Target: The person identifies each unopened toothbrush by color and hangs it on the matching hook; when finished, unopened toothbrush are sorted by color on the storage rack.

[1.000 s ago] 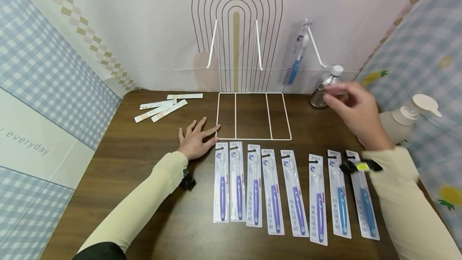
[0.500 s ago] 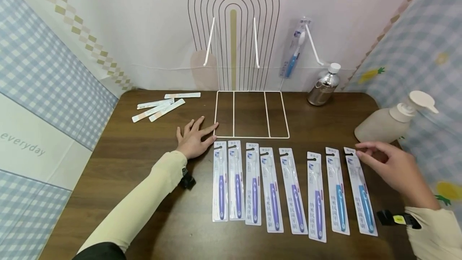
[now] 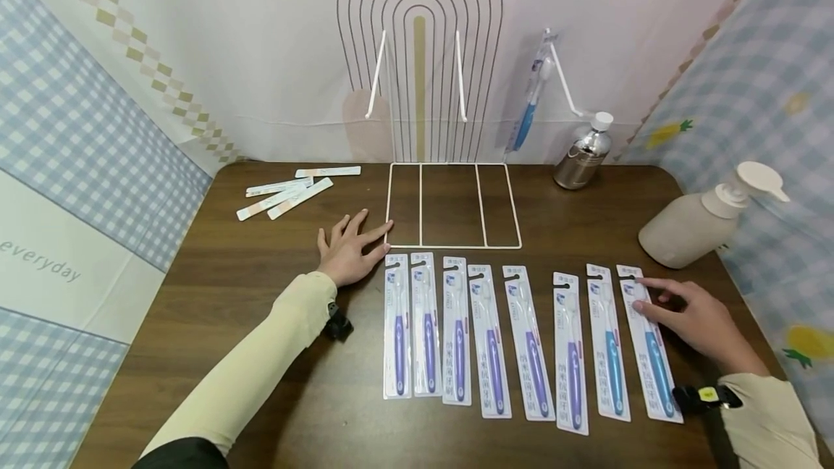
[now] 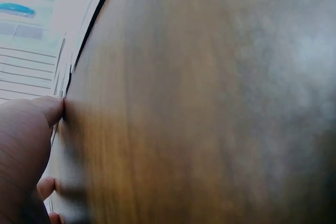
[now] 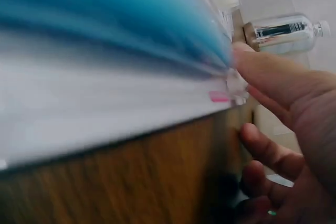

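Note:
My right hand [image 3: 693, 317] is at the upper right edge of the rightmost packaged toothbrush [image 3: 656, 364], which has a blue handle and lies on the table. Thumb and index fingertips touch the pack, a small gap between them; in the right wrist view the thumb [image 5: 273, 72] meets the clear blister. Beside it lie another blue-handled toothbrush pack [image 3: 615, 375] and a row of several purple-handled packs [image 3: 573, 382]. My left hand [image 3: 348, 255] rests with spread fingers on the table, fingertips at the left side of the white wire rack's base [image 3: 456, 246].
Two white hooks [image 3: 376, 78] stick out at the back. On the right hook [image 3: 565, 82] hangs a blue toothbrush pack [image 3: 531, 103]. A silver bottle [image 3: 582, 154] and a beige pump bottle [image 3: 687, 230] stand at right. Several white paper strips [image 3: 300, 197] lie at the back left.
My right hand has come down from beside the silver bottle to the rightmost toothbrush pack, whose top has shifted slightly left. The hanging pack has turned. The left hand stays put.

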The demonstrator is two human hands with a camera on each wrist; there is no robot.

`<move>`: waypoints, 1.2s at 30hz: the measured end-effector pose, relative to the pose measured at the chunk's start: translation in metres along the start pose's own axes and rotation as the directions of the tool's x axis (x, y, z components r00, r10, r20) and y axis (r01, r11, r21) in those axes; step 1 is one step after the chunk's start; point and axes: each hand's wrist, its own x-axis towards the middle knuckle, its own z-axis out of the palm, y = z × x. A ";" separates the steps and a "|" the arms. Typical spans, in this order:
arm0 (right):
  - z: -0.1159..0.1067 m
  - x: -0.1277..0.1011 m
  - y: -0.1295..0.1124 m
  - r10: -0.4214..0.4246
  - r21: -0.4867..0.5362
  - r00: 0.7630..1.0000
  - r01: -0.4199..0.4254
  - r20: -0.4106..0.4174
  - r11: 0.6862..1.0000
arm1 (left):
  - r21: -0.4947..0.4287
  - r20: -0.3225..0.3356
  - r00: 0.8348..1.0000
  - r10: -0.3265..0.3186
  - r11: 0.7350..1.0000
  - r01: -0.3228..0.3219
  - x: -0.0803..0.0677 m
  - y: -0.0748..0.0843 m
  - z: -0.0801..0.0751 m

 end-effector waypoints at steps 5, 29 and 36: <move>-0.001 -0.004 -0.003 0.005 0.062 0.993 0.002 -0.114 0.998 | 0.002 0.009 1.000 -0.011 1.000 0.011 0.001 -0.002 0.001; -0.074 0.024 -0.151 -0.327 0.178 0.817 0.453 -0.474 0.874 | 0.006 0.008 1.000 -0.018 1.000 0.018 0.001 -0.001 0.001; -0.081 0.034 -0.205 -0.371 0.211 0.735 0.565 -0.568 0.798 | -0.011 -0.013 1.000 -0.003 1.000 0.003 -0.001 0.000 0.001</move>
